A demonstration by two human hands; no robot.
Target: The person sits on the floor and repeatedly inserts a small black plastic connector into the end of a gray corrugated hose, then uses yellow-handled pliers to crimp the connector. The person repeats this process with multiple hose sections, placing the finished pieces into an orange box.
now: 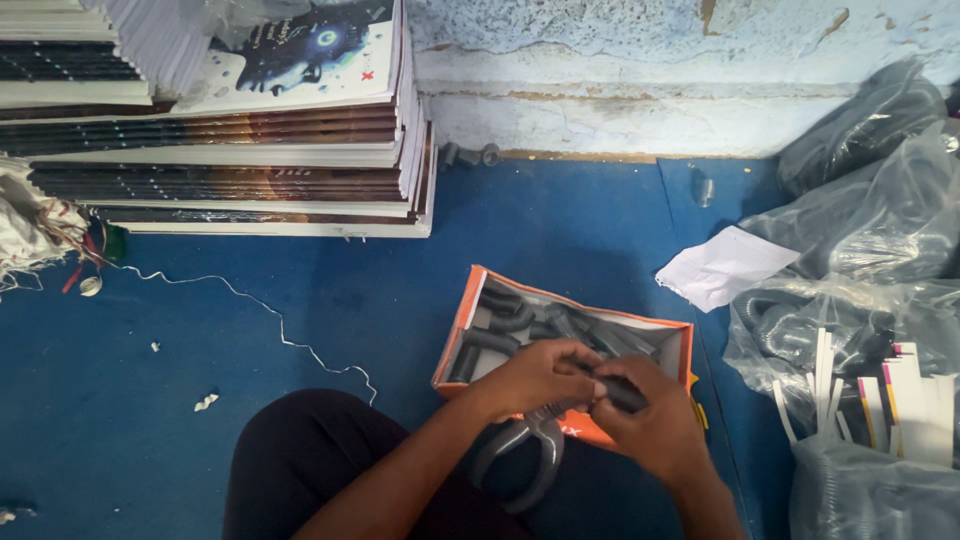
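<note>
Head cam looking straight down: both hands meet over the orange box (466, 322) of grey grips on the blue floor (300, 330). Left hand (535, 375) curls closed around a grey hand-gripper tool (527, 455); right hand (650, 425) pinches its dark handle sleeve (622, 393). Forearms angle in from below. Book stack (250, 140) well apart.

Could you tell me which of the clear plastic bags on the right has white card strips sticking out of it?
The nearest bag, at the bottom right corner; the bags behind it show only dark hoses.
</note>
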